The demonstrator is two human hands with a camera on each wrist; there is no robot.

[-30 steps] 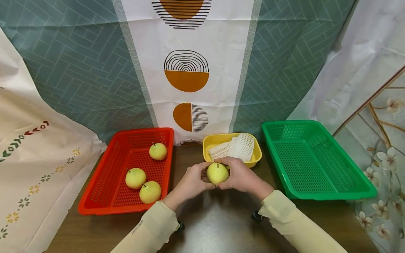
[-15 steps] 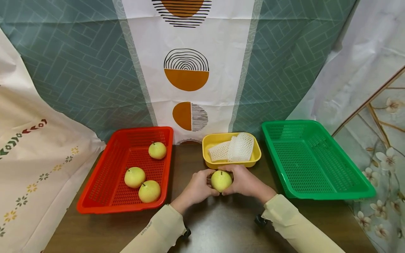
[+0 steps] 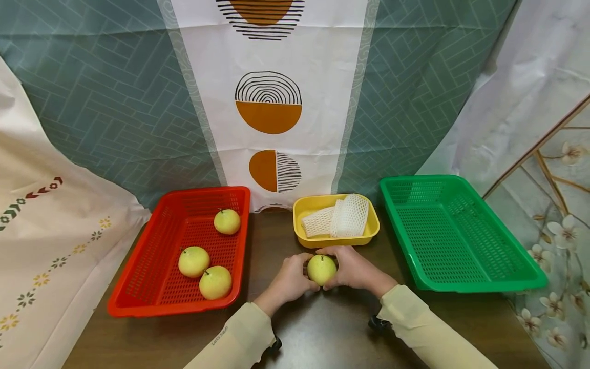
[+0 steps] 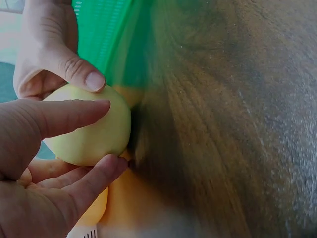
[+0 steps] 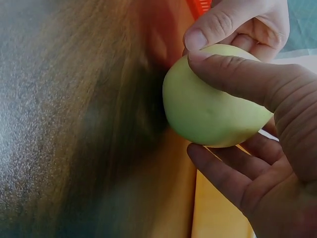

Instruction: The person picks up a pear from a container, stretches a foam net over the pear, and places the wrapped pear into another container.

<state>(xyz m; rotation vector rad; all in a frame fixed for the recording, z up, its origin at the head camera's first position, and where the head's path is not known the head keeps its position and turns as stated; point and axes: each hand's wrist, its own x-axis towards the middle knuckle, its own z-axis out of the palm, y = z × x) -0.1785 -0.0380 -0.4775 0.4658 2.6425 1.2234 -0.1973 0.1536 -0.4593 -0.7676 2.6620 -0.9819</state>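
A round yellow-green pear (image 3: 321, 270) with a short stem is held between both hands, close over the table in front of the yellow bin. My left hand (image 3: 291, 279) grips its left side, thumb nearer me and fingers around the far side. On the right side my right hand (image 3: 354, 268) holds it the same way. Both thumbs lie on the near face of the pear (image 4: 94, 131) in the left wrist view. From the right wrist, the thumb tips meet at the top of the pear (image 5: 213, 99), with the right fingers under it in that view.
To the left, a red basket (image 3: 121, 302) holds several similar fruits, among them one pear (image 3: 227, 222) at the back. A yellow bin (image 3: 299, 231) with white foam net sleeves (image 3: 351, 216) stands behind the hands. A green basket (image 3: 454, 246) is at the right on the brown table (image 3: 332, 338).
Both hands have brought the pear toward me and slightly right, away from the yellow bin and lower over the table. The grip looks the same, and the camera view has shifted slightly.
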